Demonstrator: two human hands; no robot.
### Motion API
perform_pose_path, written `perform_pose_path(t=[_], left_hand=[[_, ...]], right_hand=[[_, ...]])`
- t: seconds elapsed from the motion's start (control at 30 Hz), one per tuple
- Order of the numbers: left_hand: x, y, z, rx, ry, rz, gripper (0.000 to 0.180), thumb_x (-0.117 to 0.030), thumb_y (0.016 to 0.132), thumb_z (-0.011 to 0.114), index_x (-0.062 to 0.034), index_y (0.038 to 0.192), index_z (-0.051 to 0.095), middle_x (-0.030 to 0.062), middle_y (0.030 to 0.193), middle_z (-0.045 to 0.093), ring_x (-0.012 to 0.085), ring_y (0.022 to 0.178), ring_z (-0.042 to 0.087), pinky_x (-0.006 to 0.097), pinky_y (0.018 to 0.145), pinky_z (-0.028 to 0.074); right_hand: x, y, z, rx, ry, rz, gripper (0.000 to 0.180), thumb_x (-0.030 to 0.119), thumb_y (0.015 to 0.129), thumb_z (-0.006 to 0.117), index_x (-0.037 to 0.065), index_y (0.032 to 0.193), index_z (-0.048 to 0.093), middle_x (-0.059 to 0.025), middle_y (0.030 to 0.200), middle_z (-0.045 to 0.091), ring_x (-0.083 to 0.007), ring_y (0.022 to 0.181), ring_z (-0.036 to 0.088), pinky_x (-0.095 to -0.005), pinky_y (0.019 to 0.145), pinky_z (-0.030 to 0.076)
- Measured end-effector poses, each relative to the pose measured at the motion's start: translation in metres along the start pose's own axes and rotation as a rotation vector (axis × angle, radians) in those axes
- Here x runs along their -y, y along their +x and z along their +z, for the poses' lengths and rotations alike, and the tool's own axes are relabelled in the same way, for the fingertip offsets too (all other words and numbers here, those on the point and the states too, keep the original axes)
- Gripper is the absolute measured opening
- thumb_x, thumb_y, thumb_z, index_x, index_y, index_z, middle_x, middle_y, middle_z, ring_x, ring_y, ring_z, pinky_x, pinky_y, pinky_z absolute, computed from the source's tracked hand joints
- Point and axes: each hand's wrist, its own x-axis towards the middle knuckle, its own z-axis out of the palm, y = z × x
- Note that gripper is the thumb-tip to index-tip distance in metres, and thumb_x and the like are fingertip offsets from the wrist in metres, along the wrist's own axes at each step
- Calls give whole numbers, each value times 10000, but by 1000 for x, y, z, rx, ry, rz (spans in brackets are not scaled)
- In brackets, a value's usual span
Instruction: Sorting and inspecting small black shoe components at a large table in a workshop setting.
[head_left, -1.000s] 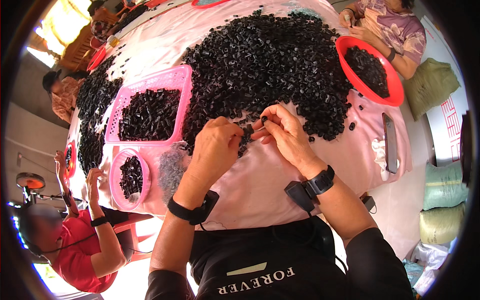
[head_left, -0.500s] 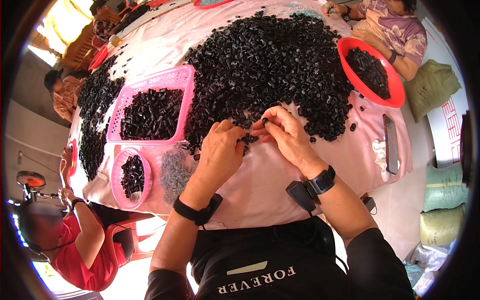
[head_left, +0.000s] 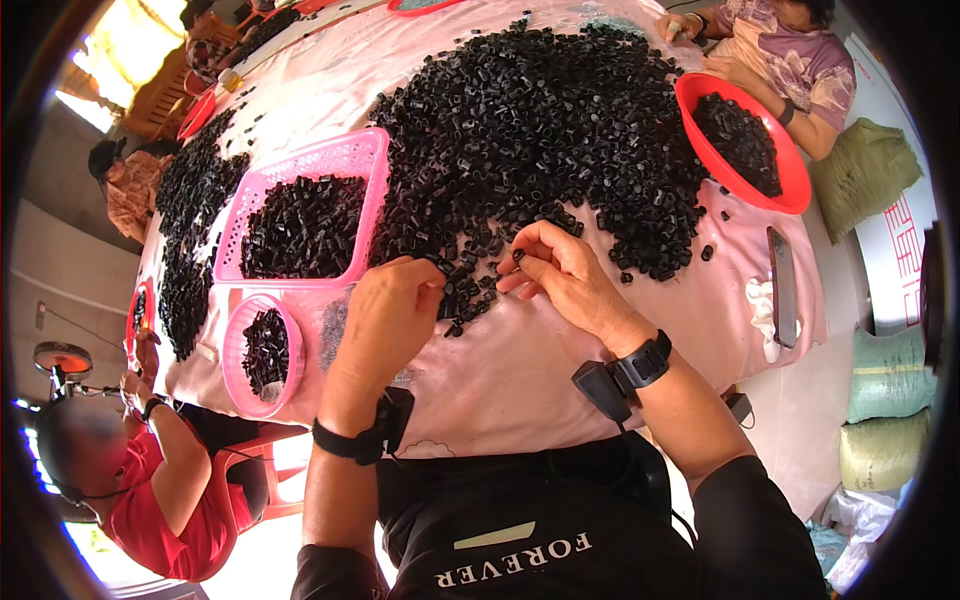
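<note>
A large heap of small black ring-like plastic pieces (head_left: pixel 530 130) covers the middle of the table. Between thumb and forefinger, my right hand (head_left: pixel 565 275) pinches one small black plastic piece (head_left: pixel 518 257). My left hand (head_left: pixel 385 310) is closed, its fingertips at the heap's near edge against a small cluster of black pieces (head_left: pixel 460 295). Whatever it holds is hidden by the fingers. Left of that hand is a pile of tiny grey translucent bits (head_left: pixel 334 325), partly covered by it.
A pink square basket (head_left: pixel 375 200) and a pink round basket (head_left: pixel 232 365) hold black pieces at the left. A red basin (head_left: pixel 795 190) of black pieces stands at the right, by a co-worker (head_left: pixel 790 60). A phone (head_left: pixel 782 290) lies nearby. Another person in red (head_left: pixel 165 500) sits at left.
My left hand has moved left and slightly nearer, away from my right hand, now covering more of the grey pile. Black pieces lie between the hands. The right hand barely shifts, still pinching its piece.
</note>
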Motion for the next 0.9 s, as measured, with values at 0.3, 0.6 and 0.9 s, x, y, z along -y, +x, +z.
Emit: perform_pose_path(t=[0.3,0.6,0.9], left_hand=[[29,-34,-23,86,198,-141,220,6,708,684,13,925,720,153,838,688,314,790,684,400,719,532],[16,-38,-16,117,38,-161,193,53,741,637,-1,915,703,178,898,690,392,845,677,466,756,532],[28,-44,-20,120,119,-181,189,26,743,685,5,929,701,159,846,690,330,787,683,410,729,536]], right_hand=[[5,-3,0,51,-86,12,75,35,997,536,18,1046,590,-84,956,704,-138,830,713,-260,698,561],[5,-4,1,40,-72,1,83,26,995,572,17,1056,627,-69,957,703,-132,826,710,-265,738,582],[7,-3,2,17,-106,-17,93,28,993,598,3,1065,651,-61,937,714,-127,809,716,-255,734,586]])
